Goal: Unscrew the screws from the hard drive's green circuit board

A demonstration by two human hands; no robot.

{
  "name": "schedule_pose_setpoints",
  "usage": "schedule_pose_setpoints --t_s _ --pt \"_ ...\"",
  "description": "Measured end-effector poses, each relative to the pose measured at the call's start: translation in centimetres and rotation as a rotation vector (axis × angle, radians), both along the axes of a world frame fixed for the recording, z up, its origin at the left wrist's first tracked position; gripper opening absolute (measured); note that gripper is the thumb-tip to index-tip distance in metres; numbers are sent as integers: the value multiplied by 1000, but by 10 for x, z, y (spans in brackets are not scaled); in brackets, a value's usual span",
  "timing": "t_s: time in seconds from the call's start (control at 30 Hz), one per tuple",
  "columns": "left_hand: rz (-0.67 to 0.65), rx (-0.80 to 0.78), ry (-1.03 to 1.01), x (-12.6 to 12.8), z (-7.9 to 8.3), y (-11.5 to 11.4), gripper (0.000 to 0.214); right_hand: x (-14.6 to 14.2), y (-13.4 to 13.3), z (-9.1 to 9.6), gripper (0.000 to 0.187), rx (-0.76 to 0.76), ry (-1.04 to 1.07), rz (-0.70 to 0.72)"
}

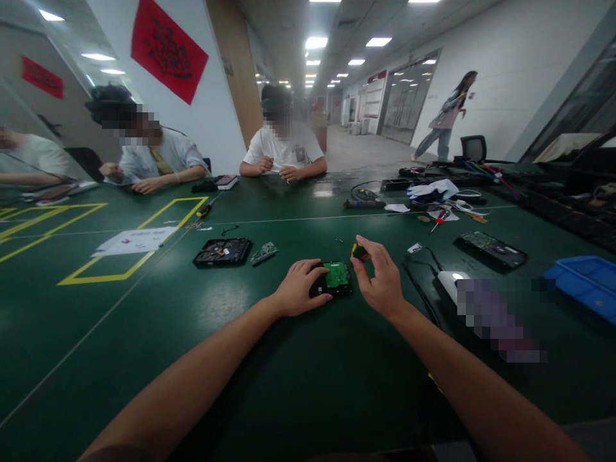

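A small black hard drive with a green circuit board on top lies on the green table in front of me. My left hand rests on its left side, fingers curled over the case and holding it down. My right hand hovers at the drive's right edge, fingers pinched on a small screwdriver with a yellow and black handle, held upright above the drive's far right corner.
An opened black drive and a loose green board lie to the left. Another drive, a blue tray, cables and tools sit right. Two seated people work at the far side; another person walks in the corridor.
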State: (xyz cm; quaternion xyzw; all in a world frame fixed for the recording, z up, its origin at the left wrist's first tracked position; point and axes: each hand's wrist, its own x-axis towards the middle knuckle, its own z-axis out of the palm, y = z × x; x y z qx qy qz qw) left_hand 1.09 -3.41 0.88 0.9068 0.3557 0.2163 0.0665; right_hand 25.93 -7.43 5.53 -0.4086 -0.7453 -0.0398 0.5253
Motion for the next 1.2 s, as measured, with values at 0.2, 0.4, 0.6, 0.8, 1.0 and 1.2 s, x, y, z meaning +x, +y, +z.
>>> schedule_pose_setpoints --t_s 0.2,0.4,0.6,0.8,1.0,1.2 --pt "7 -8 5 1 1 0 69 1 1 0 47 18 40 10" --pt "-3 -13 -1 0 1 1 69 0 0 1 51 -25 39 16" --pt "4 -8 0 0 -1 1 69 1 1 0 51 -11 50 -8" --pt "-8 -6 -7 1 1 0 68 1 3 -4 55 -42 41 -6" --pt "0 -15 -2 0 -1 2 70 -1 1 -3 54 -27 54 2" --pt "2 -3 0 0 -2 2 70 -1 2 -1 55 -30 26 21"
